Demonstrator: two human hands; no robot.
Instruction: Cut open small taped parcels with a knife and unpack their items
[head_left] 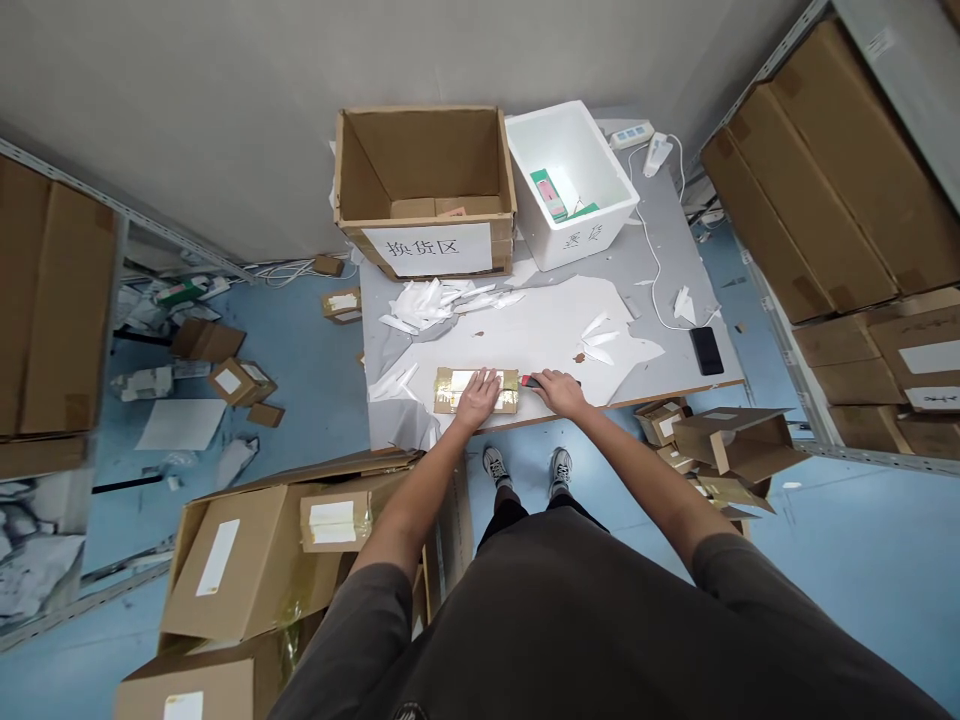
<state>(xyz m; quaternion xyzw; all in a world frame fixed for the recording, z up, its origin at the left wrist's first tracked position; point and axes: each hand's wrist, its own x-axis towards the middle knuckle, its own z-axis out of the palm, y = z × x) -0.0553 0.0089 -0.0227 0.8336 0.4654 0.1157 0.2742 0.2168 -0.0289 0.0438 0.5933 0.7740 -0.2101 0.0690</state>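
Note:
A small cardboard box (444, 392) wrapped in shiny tape, with a white label, lies near the table's front edge. My left hand (480, 398) rests on its top, fingers laid out flat over the label. Just right of the box, my right hand (559, 391) is closed round a red and black utility knife (529, 381). The knife's front end points left at the right end of the box. Whether the blade touches the cardboard is too small to tell.
Behind stand an open cardboard box (352, 240) and a white foam box (547, 245) holding green and pink items. Paper strips (424, 303) litter the table. A phone (706, 351) lies at the right edge. Large cartons (225, 560) stand at my left; shelves flank both sides.

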